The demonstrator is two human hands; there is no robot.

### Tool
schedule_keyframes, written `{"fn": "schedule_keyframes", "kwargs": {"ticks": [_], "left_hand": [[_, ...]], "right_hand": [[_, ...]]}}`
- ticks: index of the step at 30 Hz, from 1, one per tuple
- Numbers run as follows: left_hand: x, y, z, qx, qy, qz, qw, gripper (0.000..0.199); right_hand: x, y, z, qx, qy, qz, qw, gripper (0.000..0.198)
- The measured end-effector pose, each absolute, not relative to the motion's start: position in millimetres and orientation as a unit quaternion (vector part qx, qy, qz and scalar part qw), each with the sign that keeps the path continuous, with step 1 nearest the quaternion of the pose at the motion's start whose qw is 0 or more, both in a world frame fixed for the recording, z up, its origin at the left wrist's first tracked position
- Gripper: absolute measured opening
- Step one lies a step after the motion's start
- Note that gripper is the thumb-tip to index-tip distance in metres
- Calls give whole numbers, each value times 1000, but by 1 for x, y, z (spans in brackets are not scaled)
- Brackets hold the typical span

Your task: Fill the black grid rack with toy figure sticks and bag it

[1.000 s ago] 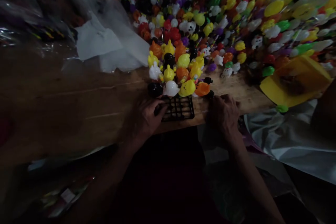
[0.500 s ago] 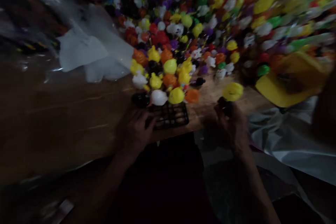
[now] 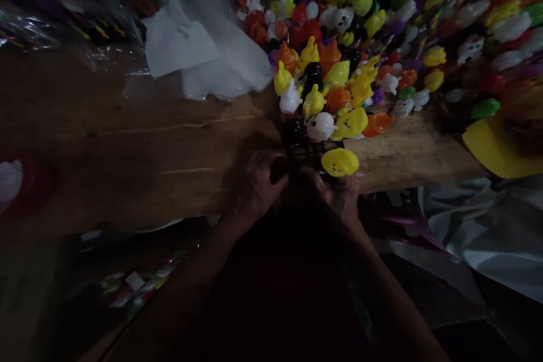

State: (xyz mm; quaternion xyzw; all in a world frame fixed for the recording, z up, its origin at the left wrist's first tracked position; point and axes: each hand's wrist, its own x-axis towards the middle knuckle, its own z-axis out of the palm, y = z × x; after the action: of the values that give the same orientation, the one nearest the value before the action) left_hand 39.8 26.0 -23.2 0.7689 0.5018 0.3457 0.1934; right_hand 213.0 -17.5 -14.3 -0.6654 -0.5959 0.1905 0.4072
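A black grid tray [image 3: 311, 150] sits at the front edge of the wooden table, with several toy figures standing in its rear rows: yellow, orange, white and black heads. My left hand [image 3: 261, 184] is curled at the tray's left front corner, thumb and fingers closed about its edge; the exact grip is dark. In my right hand [image 3: 341, 198] is a toy with a yellow head [image 3: 340, 162], held over the tray's front row. Its lower part is hidden by shadow and my fingers. A white-headed toy [image 3: 321, 126] stands just behind it.
A large heap of coloured toy figures [image 3: 407, 39] covers the back and right of the table. Clear plastic bags [image 3: 224, 51] lie at the back left. A yellow curved piece [image 3: 500, 150] is at the right edge, and a red round container [image 3: 31, 186] at far left.
My right hand has brought the yellow-headed toy leftward from beside the tray to over its front row. My left hand stays at the tray's left side. The camera view has turned left.
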Motion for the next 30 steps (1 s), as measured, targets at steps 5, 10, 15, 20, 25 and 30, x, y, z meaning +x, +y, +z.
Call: {"fn": "schedule_keyframes", "kwargs": {"ticks": [5,10,15,20,25,30], "left_hand": [[53,26,-18,774,521,308,186,21],[58,27,-17,773,520,314,184,13],[57,27,-18,769,517,317,200,11],[58,31,-18,766,510,323,219,13],[52,36,-18,775,492,305,255,16],[37,31,1,706,486,450,252,17]], "right_hand": [[201,-3,-13,-656,-603,175,420,35],[203,3,-20,-640,-658,68,391,27],[204,3,-26,-644,-687,58,330,20],[204,7,-26,-617,-709,51,337,18],[205,11,-24,-608,-721,66,327,19],[205,7,-24,-589,-721,60,360,17]]}}
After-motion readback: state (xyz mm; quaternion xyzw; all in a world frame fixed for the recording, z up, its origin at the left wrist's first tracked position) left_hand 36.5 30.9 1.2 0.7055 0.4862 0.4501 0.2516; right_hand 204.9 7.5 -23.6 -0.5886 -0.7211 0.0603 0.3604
